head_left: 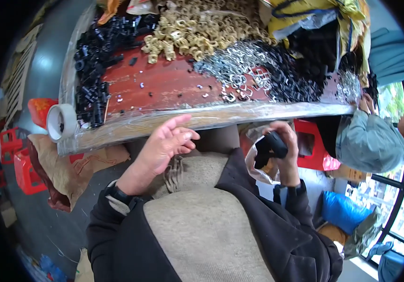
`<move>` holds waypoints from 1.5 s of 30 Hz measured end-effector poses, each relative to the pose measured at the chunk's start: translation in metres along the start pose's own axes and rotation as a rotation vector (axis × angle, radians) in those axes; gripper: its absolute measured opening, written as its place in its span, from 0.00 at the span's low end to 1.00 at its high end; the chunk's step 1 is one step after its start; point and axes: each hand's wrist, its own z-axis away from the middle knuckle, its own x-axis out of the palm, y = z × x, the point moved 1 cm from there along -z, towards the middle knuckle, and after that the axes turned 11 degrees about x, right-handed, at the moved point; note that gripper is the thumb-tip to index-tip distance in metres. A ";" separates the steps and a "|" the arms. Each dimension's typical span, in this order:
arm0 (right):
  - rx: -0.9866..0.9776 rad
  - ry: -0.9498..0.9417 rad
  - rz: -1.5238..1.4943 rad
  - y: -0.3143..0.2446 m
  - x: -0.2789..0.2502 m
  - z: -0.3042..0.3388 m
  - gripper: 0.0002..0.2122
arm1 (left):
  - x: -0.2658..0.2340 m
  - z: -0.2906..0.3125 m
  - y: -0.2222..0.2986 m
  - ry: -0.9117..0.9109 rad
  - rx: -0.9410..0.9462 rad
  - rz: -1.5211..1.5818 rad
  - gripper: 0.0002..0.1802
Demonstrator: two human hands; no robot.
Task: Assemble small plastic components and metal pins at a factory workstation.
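My left hand (164,144) hovers just in front of the table's near edge. Its fingers are loosely bent and apart, with nothing visible in them. My right hand (290,146) grips a chunky black plastic part (275,144) with a rounded shape. Just below that part is the mouth of a whitish bag (252,164), partly hidden by the hand. Across the red tabletop (164,84) lie heaps of small parts: black tubular pieces (89,89) at left, tan ring-shaped pieces (202,28) at the back, shiny metal clips (235,68) in the middle and small black pieces (296,84) to the right.
A plastic-wrapped wooden rail (164,124) edges the table. A roll of tape (62,123) sits at its left corner. Brown paper sacks (86,164) and red stools (25,171) stand on the left. A co-worker in a grey-blue jacket (371,145) works at the right end.
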 end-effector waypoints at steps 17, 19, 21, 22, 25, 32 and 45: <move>0.006 -0.208 -0.349 0.010 0.012 -0.002 0.25 | 0.002 -0.007 0.000 0.053 0.015 -0.012 0.21; 0.011 -0.273 -0.265 0.012 0.017 -0.002 0.25 | 0.003 -0.008 -0.001 0.056 0.018 -0.013 0.21; 0.014 -0.315 -0.227 0.012 0.026 -0.006 0.25 | 0.003 -0.008 -0.001 0.065 0.047 -0.020 0.20; 0.030 -0.368 -0.216 0.009 0.035 -0.008 0.26 | 0.002 -0.007 -0.001 0.074 0.064 -0.022 0.19; 0.065 -0.505 -0.193 -0.002 0.067 -0.016 0.27 | 0.014 -0.013 0.001 0.123 0.119 -0.070 0.18; 0.218 -0.924 -0.256 -0.026 0.132 -0.035 0.27 | 0.040 -0.034 0.012 -0.082 0.296 0.037 0.24; 0.328 -0.943 -0.623 -0.002 0.151 -0.052 0.32 | 0.031 -0.033 0.021 0.067 0.374 -0.038 0.26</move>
